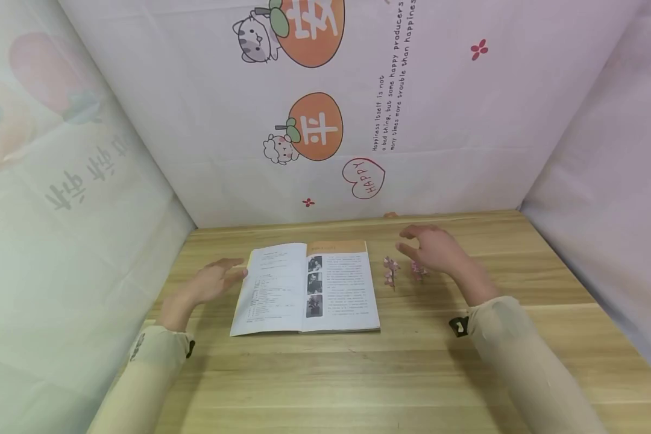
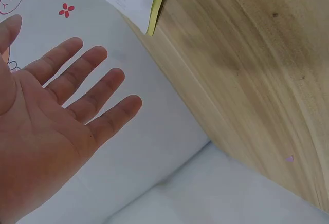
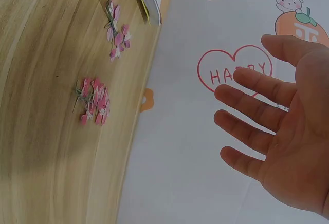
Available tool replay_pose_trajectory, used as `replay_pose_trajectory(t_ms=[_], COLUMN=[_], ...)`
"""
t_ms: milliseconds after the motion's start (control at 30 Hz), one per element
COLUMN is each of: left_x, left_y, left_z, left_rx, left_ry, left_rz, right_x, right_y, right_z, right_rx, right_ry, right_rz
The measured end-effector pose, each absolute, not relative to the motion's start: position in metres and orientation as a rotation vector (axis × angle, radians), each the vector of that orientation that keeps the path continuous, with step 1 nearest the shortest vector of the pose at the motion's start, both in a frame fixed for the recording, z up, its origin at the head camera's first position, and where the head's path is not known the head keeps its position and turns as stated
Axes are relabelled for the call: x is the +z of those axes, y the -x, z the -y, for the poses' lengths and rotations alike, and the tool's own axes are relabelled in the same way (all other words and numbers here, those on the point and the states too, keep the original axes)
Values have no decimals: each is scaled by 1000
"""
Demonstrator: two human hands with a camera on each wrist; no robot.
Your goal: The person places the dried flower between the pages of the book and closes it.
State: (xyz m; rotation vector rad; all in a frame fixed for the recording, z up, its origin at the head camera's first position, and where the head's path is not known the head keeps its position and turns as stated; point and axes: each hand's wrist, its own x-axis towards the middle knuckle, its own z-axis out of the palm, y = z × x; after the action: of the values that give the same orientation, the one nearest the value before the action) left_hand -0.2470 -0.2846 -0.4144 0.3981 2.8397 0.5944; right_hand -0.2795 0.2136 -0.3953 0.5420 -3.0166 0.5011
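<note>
An open book [image 1: 342,289] lies on the wooden table, text on both pages and three small dark photos down the inner side of the right page. My left hand [image 1: 213,282] hovers just beside the book's left edge, fingers extended and holding nothing; its palm and spread fingers show in the left wrist view. To the right of the book lie two small sprigs of pink flowers, one nearer sprig [image 1: 390,271] and another sprig [image 1: 419,271] partly behind my right hand [image 1: 436,248]. That hand is raised above the table, its fingers apart with nothing between them.
The wooden table [image 1: 325,380] meets a white printed cloth wall [image 1: 439,181] at the back, with more cloth on the left and right sides. A tiny purple scrap [image 2: 290,159] lies on the table in the left wrist view.
</note>
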Motion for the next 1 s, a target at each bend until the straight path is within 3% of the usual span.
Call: replay_pose_trajectory(t_ms=[1000], left_x=[-427], left_y=[246], left_z=[286], left_rx=[582], left_ry=[-422], left_rz=[-2813], right_x=[-403], right_y=[274], right_z=[-213], right_rx=[525], right_ry=[-525], right_rz=[3049])
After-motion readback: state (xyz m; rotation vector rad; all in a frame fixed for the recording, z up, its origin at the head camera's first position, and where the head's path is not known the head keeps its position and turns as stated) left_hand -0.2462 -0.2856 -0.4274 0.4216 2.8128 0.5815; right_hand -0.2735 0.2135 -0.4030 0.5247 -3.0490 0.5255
